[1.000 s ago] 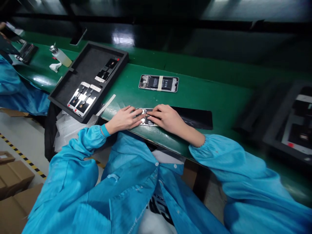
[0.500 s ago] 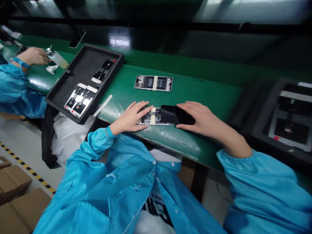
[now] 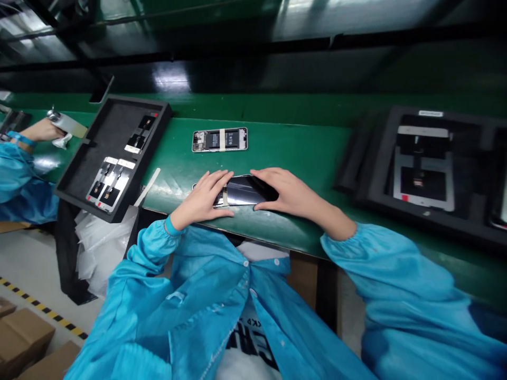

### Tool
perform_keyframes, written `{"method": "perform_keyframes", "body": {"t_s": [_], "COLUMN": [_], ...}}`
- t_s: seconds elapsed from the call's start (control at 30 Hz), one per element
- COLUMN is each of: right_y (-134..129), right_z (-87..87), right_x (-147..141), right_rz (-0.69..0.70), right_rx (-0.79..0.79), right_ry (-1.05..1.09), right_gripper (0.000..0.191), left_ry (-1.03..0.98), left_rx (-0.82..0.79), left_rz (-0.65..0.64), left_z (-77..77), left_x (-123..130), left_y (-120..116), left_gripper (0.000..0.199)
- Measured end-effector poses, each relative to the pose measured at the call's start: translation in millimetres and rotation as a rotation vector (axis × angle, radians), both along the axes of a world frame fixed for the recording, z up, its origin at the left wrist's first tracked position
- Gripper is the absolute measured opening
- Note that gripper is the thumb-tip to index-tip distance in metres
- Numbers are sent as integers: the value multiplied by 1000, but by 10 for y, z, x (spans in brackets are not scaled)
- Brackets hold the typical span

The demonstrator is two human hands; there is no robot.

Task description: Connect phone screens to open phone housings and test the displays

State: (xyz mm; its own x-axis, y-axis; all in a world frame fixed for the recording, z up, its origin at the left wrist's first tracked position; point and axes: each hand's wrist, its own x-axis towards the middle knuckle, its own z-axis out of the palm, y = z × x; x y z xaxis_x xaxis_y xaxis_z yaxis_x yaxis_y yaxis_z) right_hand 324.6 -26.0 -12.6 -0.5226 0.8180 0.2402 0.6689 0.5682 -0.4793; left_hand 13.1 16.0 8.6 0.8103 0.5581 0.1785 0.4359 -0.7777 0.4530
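My right hand (image 3: 284, 191) grips the right end of a glossy black phone screen (image 3: 247, 191), thumb along the near edge and fingers along the far edge. The screen lies over most of an opened phone body (image 3: 219, 200), whose left part shows beside it with a strip of pale tape. Around that left end my left hand (image 3: 203, 199) is curled, its thumb at the near side and fingers at the far side. Farther back on the green bench rests a second opened phone body (image 3: 219, 140), battery exposed, pale tape across it.
A black foam tray (image 3: 105, 126) with several screen parts stands at left. More dark trays (image 3: 380, 163) hold white-framed screens at right. Plastic bags (image 3: 95, 248) hang below the bench edge. At far left a co-worker's hand (image 3: 41, 130) is beside a bottle (image 3: 69, 124).
My right hand has moved the screen left and lowered it over the phone body. The view has shifted, bringing more of the right trays in.
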Motion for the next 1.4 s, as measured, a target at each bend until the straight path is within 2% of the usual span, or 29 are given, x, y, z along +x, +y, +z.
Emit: {"method": "perform_keyframes", "body": {"t_s": [0.13,0.23,0.37,0.43,0.5,0.57,0.67,0.8,0.93,1.2,1.4], "right_y": [-7,-29,-65,-72,-71,-68,-75,-116,-146,-132,-131], "right_z": [-12,46,155,181,183,183,233,381,475,462,468], "right_x": [-16,0,88,157,214,236,205,139,119,123,122], "right_rz": [18,-43,-169,-164,-177,-226,-314,-347,-330,-324,-344], "right_rx": [-4,-20,-105,-201,-323,-441,-539,-552,-563,-613,-607], "right_ry": [21,24,100,205,365,531,686,826,885,984,966], "right_gripper": [101,100,71,65,73,77,68,56,54,51,51], "left_ry": [16,-17,-57,-52,-41,-40,-48,-62,-109,-133,-83], "left_rx": [-14,30,121,139,138,138,145,184,229,251,208], "left_rz": [-5,-1,13,33,58,86,120,134,112,105,148], "left_z": [5,-7,-43,-66,-94,-129,-181,-222,-225,-211,-206], "left_x": [149,166,104,63,22,-14,-52,-67,-62,-50,-50], "left_y": [42,48,3,-21,-36,-44,-49,-53,-58,-63,-69], "left_gripper": [93,88,86,85,84,83,84,84,83,80,77]}}
